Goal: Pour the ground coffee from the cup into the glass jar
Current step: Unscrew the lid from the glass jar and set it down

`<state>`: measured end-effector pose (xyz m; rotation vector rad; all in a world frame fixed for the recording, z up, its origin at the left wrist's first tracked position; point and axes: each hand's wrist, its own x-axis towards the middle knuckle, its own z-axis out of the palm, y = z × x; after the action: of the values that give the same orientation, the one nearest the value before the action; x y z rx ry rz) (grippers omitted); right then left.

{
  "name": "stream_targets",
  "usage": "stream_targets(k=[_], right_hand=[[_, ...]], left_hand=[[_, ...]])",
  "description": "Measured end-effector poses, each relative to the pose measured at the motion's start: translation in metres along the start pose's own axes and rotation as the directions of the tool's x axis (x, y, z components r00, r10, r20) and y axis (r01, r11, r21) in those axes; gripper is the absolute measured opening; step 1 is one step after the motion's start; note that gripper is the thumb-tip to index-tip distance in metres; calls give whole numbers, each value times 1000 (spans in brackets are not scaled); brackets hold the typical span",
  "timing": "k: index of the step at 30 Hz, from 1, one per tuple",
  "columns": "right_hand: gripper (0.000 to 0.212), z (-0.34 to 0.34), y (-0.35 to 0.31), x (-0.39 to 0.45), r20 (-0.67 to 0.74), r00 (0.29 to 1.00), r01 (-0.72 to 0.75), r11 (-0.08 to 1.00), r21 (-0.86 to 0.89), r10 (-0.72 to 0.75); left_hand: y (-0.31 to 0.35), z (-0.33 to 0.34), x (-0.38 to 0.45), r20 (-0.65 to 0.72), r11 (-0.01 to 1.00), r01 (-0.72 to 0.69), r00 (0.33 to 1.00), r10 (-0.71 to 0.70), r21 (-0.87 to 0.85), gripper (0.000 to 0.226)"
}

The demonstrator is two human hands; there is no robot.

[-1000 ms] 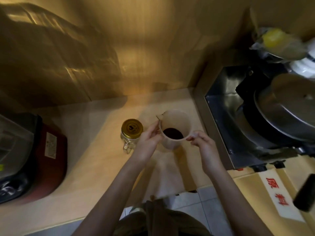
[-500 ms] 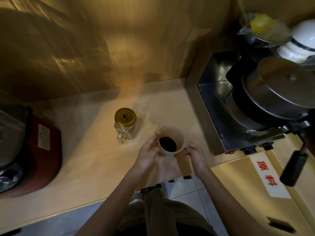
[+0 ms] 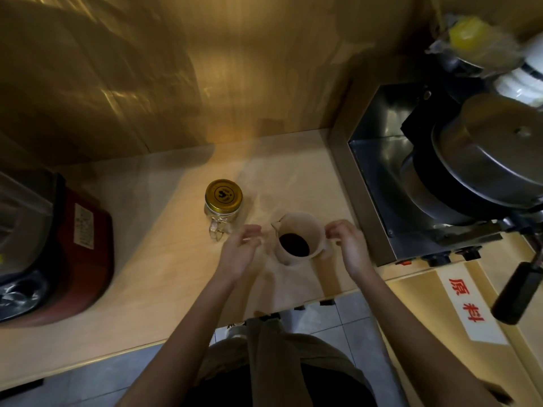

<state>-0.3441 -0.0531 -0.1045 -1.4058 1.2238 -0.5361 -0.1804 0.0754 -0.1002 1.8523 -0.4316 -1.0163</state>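
A pale plastic cup point(image 3: 305, 227) with a small spout stands upright on the wooden counter point(image 3: 164, 277), dark ground coffee point(image 3: 294, 244) in its bottom. To its left stands a small glass jar point(image 3: 219, 217) with a handle, its gold lid point(image 3: 223, 195) on. My left hand point(image 3: 241, 252) hovers just left of the cup, fingers apart, touching nothing. My right hand point(image 3: 349, 245) hangs just right of the cup, fingers loosely curled and empty.
A red and black appliance point(image 3: 53, 248) fills the counter's left end. A steel machine point(image 3: 446, 183) with a round lid and a black handle point(image 3: 517, 295) stands on the right. A white label with red characters point(image 3: 467, 301) lies on the lower right surface. Golden panelling backs the counter.
The cup came down from in front of me onto the counter. Both hands have let go of it and drawn apart to either side.
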Motion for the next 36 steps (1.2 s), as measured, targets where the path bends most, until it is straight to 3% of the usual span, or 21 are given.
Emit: stream_targets(k=[3, 5, 7, 8, 11, 14, 17, 20, 22, 24, 26, 28, 30, 32, 36], right_hand=[[12, 10, -26, 9, 90, 979, 202, 949, -243, -186], [11, 28, -43, 13, 196, 939, 336, 878, -342, -284], [34, 52, -61, 15, 290, 890, 448, 797, -405, -353], [43, 67, -69, 17, 345, 864, 493, 758, -426, -367], [75, 109, -86, 25, 536, 780, 604, 614, -508, -325], [102, 139, -92, 31, 618, 758, 626, 496, -601, -208], [98, 157, -87, 37, 673, 723, 678, 347, -648, -155], [83, 163, -86, 43, 707, 679, 734, 230, -639, -198], [79, 159, -91, 49, 712, 665, 745, 280, -606, -228], [76, 151, -99, 58, 705, 673, 711, 460, -532, -225], [68, 139, -104, 69, 672, 720, 542, 745, -388, -174], [55, 126, -106, 82, 622, 780, 272, 931, -243, -66], [48, 116, -98, 99, 568, 823, 113, 984, -138, -15], [53, 109, -88, 113, 516, 857, 50, 991, -124, 22], [79, 107, -66, 130, 487, 872, 93, 955, -283, 59]], left_hand=[[9, -28, -3, -103, 993, -102, 989, 108, 61, 18], [11, -43, -8, -313, 973, -213, 922, 229, 84, 14], [5, -53, -6, -497, 964, -238, 826, 266, 120, 22], [0, -57, -2, -514, 965, -218, 817, 261, 143, 33], [-18, -60, 17, -368, 969, -105, 912, 184, 224, 73], [-29, -54, 31, -256, 971, -46, 961, 107, 233, 97], [-32, -46, 39, -233, 967, -47, 967, 108, 251, 97], [-33, -44, 43, -327, 977, -73, 935, 138, 202, 84], [-33, -46, 45, -359, 976, -86, 921, 154, 198, 80], [-35, -48, 47, -332, 981, -104, 931, 155, 165, 79], [-35, -48, 47, -294, 990, -88, 949, 118, 111, 79], [-40, -47, 49, -296, 992, -89, 949, 110, 86, 81], [-44, -47, 51, -297, 993, -89, 949, 108, 74, 82], [-45, -47, 52, -275, 994, -86, 956, 102, 70, 81], [-43, -51, 53, -233, 991, -88, 966, 108, 96, 80]])
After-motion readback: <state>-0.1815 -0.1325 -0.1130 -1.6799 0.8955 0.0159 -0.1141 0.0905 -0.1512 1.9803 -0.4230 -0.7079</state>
